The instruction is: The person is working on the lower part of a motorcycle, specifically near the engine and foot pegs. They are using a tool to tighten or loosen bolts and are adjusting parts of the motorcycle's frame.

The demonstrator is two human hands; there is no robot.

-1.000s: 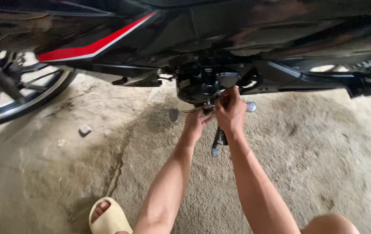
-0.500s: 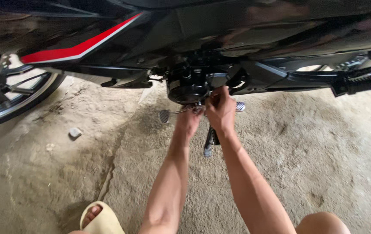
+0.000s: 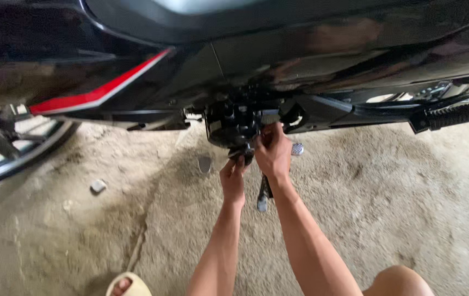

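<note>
Black motorcycle [image 3: 311,49] with red stripe [image 3: 100,93], parked on concrete floor [image 3: 399,208].
Engine block [image 3: 232,123], dark, low under the body, just above both hands.
Left hand [image 3: 233,176]: fingers curled against underside of engine; whether anything is gripped, cannot tell.
Right hand [image 3: 273,151]: closed around a part at engine's lower edge; part hidden.
Footpeg [image 3: 453,115], ribbed, far right.
Front wheel [image 3: 10,159], far left.
Sandal [image 3: 127,286], bottom edge.

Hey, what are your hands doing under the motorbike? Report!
Left hand, right hand at black engine underside. Grip unclear. Kickstand just behind the wrists.
</note>
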